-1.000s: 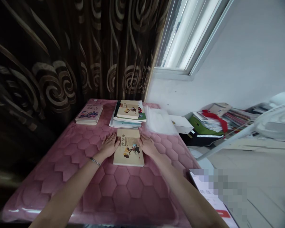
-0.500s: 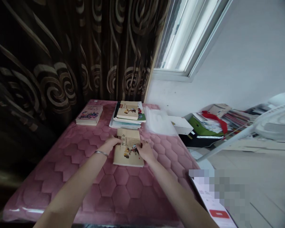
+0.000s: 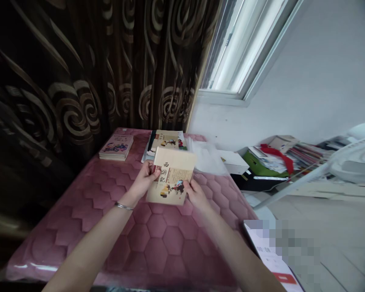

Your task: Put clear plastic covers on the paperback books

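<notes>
A cream book (image 3: 173, 174) with Chinese characters and small painted figures on its cover is raised and tilted toward me above the pink table cover. My left hand (image 3: 146, 178), with a silver bangle at the wrist, grips its left edge, thumb on the cover. At the right edge my right hand (image 3: 196, 194) holds it too, thumb on top and fingers behind. Just beyond lies a stack of books (image 3: 166, 138), topped by a similar cream cover and partly hidden by the held book.
Pink-covered books (image 3: 116, 147) are stacked at the back left. Clear plastic (image 3: 205, 156) lies right of the middle stack, near a white box (image 3: 234, 161). A phone (image 3: 270, 251) is at the lower right, and a white fan (image 3: 349, 162) stands farther right.
The cream book was lying flat on the table cover with both hands at its sides. Now both hands have lifted it, its far edge tipped up over the front of the stack.
</notes>
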Tool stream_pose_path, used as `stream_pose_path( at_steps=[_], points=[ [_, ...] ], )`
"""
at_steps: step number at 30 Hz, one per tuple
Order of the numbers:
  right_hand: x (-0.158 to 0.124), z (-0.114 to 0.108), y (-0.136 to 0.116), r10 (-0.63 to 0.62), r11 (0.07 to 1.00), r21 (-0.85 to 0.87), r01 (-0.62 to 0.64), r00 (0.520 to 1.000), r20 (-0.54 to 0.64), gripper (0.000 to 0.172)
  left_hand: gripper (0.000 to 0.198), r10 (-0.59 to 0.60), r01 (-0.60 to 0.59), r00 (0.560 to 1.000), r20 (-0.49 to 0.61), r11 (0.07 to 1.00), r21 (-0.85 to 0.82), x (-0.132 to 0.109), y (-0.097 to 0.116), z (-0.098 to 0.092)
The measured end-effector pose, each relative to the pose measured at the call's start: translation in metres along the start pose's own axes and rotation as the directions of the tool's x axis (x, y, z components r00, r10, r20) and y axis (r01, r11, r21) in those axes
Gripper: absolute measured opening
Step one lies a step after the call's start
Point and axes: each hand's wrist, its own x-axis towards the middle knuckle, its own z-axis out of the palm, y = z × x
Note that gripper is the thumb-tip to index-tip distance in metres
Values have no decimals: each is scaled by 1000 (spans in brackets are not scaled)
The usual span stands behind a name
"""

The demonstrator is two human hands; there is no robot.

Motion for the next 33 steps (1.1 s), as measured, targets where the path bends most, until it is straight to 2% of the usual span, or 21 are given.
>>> stream_pose_path(
  at_steps=[3,6,12,15,18,21,24,26,29,31,33],
  points=[
    [14,-10,-11,-83,995,-54,79,994,-73,43,35,94,-99,992,83,993,63,8,18,-2],
    [25,-8,-7,-117,988,-110,110,991,-63,40,41,121,-131,990,77,982,136,10,17,-6],
    [18,9,16,-72,985,-157,74,997,14,38,41,88,-101,995,56,951,291,-4,-25,-19],
    [11,12,17,-64,983,-174,62,998,-10,36,39,24,-36,999,36,922,386,-12,-48,-22],
    [11,13,13,-59,978,-204,48,997,-48,34,39,-35,36,999,-11,906,421,-14,-59,-22],
    [18,11,5,-56,973,-227,37,996,-76,31,37,-40,60,998,-55,898,436,-8,-51,-21],
    [30,3,-13,-47,976,-216,23,993,-107,33,39,-60,74,997,-47,917,393,5,-26,-18],
    [36,-2,-28,11,986,-164,-30,993,-120,37,43,-156,164,986,-51,951,263,13,-8,-15],
    [40,-7,-45,255,966,54,-253,966,-38,38,38,-364,366,931,-36,928,71,20,9,-13],
    [38,-7,-51,413,872,244,-425,905,102,33,30,-463,463,885,36,886,7,20,12,-14],
    [34,-7,-52,501,744,377,-551,834,231,25,24,-469,471,881,65,882,-20,16,9,-15]
  ],
)
